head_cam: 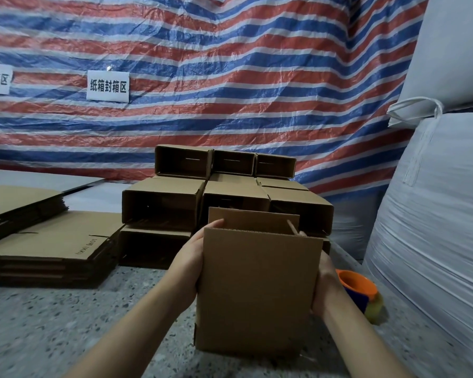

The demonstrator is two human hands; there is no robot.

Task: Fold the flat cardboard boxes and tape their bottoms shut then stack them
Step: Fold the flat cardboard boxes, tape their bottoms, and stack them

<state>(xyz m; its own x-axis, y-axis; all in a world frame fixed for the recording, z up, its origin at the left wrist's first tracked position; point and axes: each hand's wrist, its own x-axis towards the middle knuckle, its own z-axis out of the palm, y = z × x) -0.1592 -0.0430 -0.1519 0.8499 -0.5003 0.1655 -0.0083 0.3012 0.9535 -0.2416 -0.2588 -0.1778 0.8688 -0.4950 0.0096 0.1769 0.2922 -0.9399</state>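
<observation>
- Far left, two piles of flat boxes [47,241] lie on the speckled floor [66,323], the rear pile cut off by the edge.
- Two white signs [107,86] hang on the striped tarp [230,64]; one is cropped.
- Centre, folded boxes [161,203] stack three tiers high, three across on top.
- Left hand [187,263] and right hand [325,287] grip one upright box [257,290] by its sides, fingertips hidden.
- Right, a blurred tape dispenser [359,289], beside white sacks [434,214].

Folded brown box [257,290] upright in front, top flaps up, held at both sides. Behind it, stack of finished boxes [216,197] lying on sides, openings facing camera. Flat unfolded boxes [52,241] piled at left.
</observation>
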